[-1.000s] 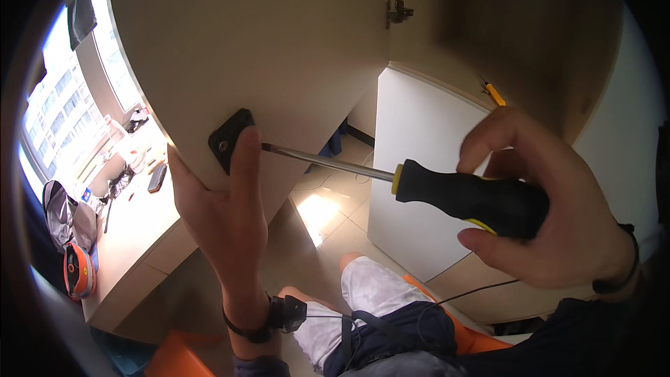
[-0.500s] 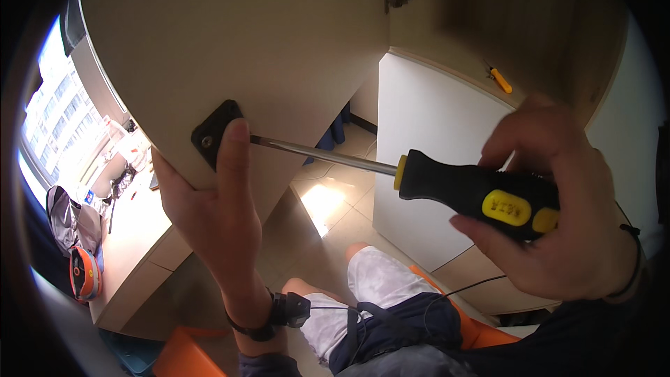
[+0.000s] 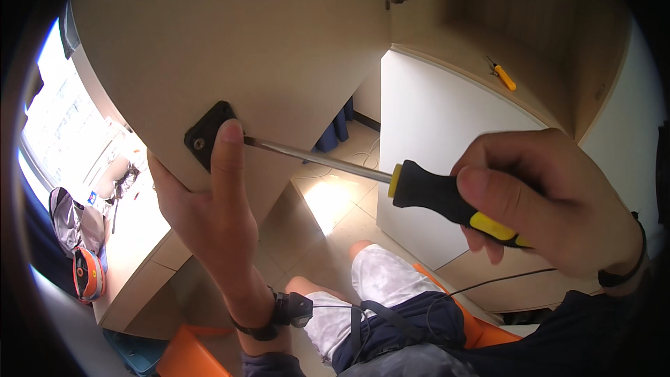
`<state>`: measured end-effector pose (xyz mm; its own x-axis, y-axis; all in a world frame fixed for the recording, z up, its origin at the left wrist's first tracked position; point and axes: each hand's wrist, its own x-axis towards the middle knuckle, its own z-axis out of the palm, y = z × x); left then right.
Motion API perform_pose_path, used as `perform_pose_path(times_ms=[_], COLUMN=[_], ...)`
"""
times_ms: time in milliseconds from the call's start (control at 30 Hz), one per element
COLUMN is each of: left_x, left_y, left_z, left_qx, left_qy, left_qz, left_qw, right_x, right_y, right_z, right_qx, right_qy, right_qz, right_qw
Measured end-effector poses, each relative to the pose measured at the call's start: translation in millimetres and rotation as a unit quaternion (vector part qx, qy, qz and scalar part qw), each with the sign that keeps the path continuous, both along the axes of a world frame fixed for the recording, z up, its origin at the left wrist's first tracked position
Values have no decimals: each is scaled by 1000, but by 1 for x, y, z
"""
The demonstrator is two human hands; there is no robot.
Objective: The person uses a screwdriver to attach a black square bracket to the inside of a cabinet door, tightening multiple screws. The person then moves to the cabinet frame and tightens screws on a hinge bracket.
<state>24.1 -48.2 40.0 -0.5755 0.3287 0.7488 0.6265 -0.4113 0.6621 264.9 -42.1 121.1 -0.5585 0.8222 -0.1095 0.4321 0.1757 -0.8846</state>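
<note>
Pinching a screwdriver (image 3: 427, 189) by its handle between thumb and fingers, the right hand (image 3: 555, 204) points the shaft toward a black plate (image 3: 206, 130) on a pale panel (image 3: 209, 42); the left hand (image 3: 213, 215) presses it with the thumb, other fingers mostly hidden. Watching remotely, I judge screw-turning is in hand; tip seating is unclear, so the next move calls for a firmly seated blade.
</note>
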Motion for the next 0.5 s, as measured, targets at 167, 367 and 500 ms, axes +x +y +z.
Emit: perform_pose_path(times_ms=[167,367,500], left_x=[-2,-5,-10], left_y=[3,2,3], left_z=[-1,1,0], left_qx=[6,-12,-12], left_qy=[-2,8,4], left_qz=[-15,12,11], left_qw=[1000,1000,1000], right_x=[4,6,-1], right_y=[11,5,5], right_z=[-14,-17,-5], right_qx=[59,107,-64], right_qy=[65,38,5], right_qz=[76,57,57], right_qw=[993,992,996])
